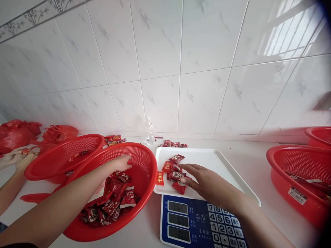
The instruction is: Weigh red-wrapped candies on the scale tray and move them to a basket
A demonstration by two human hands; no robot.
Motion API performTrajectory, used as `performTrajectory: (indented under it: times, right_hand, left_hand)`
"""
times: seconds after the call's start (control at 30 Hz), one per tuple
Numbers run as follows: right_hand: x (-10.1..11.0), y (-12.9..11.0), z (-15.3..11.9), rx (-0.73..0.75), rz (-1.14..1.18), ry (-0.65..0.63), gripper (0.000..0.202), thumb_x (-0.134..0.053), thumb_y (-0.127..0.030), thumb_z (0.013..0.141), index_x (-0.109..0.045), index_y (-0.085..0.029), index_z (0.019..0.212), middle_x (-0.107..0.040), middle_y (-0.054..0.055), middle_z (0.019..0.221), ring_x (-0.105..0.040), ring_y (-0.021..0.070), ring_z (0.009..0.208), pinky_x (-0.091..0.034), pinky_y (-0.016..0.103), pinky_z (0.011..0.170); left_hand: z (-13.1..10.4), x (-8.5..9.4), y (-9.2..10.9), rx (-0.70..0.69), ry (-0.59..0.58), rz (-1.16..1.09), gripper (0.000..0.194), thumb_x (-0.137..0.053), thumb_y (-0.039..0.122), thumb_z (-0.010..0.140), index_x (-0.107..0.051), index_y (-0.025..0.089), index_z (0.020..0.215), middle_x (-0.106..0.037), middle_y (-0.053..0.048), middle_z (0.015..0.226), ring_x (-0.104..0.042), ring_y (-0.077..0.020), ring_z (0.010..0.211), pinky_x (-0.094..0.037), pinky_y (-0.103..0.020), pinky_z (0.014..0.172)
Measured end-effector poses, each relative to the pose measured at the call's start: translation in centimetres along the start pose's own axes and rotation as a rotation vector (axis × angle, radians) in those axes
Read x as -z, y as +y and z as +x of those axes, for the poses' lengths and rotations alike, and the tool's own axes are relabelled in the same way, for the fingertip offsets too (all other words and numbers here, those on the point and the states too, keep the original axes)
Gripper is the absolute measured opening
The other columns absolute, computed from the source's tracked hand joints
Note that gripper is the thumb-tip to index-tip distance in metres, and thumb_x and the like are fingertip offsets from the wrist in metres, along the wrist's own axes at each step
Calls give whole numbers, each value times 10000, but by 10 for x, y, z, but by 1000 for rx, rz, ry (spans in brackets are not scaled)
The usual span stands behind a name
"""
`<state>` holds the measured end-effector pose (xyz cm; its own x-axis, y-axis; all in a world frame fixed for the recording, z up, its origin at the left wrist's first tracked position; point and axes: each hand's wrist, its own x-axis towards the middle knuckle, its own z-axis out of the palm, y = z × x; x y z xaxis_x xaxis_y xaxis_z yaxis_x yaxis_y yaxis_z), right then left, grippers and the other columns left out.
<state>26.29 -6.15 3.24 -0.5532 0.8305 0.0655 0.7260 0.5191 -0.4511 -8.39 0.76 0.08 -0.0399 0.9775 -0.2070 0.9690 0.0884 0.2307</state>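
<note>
My left hand (pixel 122 163) reaches into a red mesh basket (pixel 152 179), above small red candy packets (pixel 113 203). Its fingers are loosely bent and slightly apart, with nothing visible in them. My right hand (pixel 204 177) rests over a white tray (pixel 214 158) on a weighing scale (pixel 201 220). The thumb and outstretched fingers are apart, touching a small pile of red packets (pixel 176 175) at the tray's left side. One red packet (pixel 159 178) lies across the tray's left edge, beside the basket rim.
Another person's hand (pixel 27 156) is by a second red basket (pixel 90 141) at the left. Red plastic bags (pixel 60 132) stand behind. A clear bottle (pixel 149 131) and loose packets (pixel 172 144) are near the tiled wall. More red baskets (pixel 289 179) stand at the right.
</note>
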Motion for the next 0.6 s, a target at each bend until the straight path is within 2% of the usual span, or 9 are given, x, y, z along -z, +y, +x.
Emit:
performTrajectory:
  times: [0.07, 0.13, 0.23, 0.3, 0.37, 0.43, 0.53, 0.6]
  right_hand:
    - [0, 1, -1, -9, -9, -7, 551, -299, -548, 924, -423, -261, 1378, -511, 82, 1363, -505, 272, 1204, -419, 460, 971]
    - [-1, 2, -1, -10, -15, -10, 549, -302, -548, 922, -414, -273, 1384, -511, 78, 1365, -502, 271, 1211, -415, 458, 978]
    - [-2, 2, 0, -16, -28, -23, 547, -303, -543, 923, -411, -274, 1386, -516, 83, 1360, -511, 277, 1202, -421, 459, 971]
    - [-2, 3, -1, -21, -34, -30, 547, -295, -541, 925, -410, -270, 1385, -523, 87, 1352, -526, 281, 1184, -436, 462, 952]
    - [-2, 2, -1, -25, -37, -30, 547, -291, -542, 925, -410, -272, 1384, -533, 87, 1342, -538, 283, 1170, -447, 466, 937]
    - [-1, 2, -2, -25, -37, -20, 543, -299, -541, 923, -421, -269, 1378, -544, 89, 1331, -545, 285, 1162, -450, 471, 935]
    - [0, 2, -2, -11, -36, -7, 527, -320, -522, 924, -442, -259, 1364, -556, 91, 1318, -549, 288, 1158, -450, 471, 936]
    - [0, 2, -2, -5, -45, -7, 520, -321, -515, 925, -439, -263, 1364, -561, 84, 1313, -550, 284, 1159, -454, 463, 935]
  left_hand:
    - [0, -10, -14, 62, -36, 31, 441, -665, 273, 661, -578, 121, 1065, -592, -200, 1192, -530, -374, 1107, -408, -449, 919]
    - [-2, -17, -17, 68, -62, 36, 445, -673, 250, 651, -588, 105, 1063, -583, -217, 1207, -491, -396, 1152, -369, -481, 954]
    - [-5, -19, -9, 6, -138, -19, 379, -643, 231, 692, -598, 145, 1059, -642, -136, 1143, -578, -305, 1059, -452, -383, 877]
    - [-6, -17, 0, -60, -252, -158, 391, -606, 305, 757, -569, 188, 1128, -651, -82, 1149, -622, -242, 985, -507, -295, 740]
    - [-5, -13, 6, -121, -321, -288, 448, -541, 423, 817, -522, 219, 1215, -613, -73, 1228, -620, -222, 1001, -512, -249, 662]
    - [0, -9, 6, -134, -257, -255, 478, -495, 475, 839, -509, 225, 1246, -575, -80, 1282, -592, -225, 1058, -507, -250, 713]
    - [10, -7, -7, -37, -67, -31, 463, -552, 401, 796, -537, 181, 1204, -547, -128, 1299, -510, -286, 1166, -439, -333, 898]
    - [14, -7, -18, 41, -27, 38, 469, -614, 348, 728, -561, 155, 1152, -512, -172, 1317, -439, -348, 1225, -380, -398, 962]
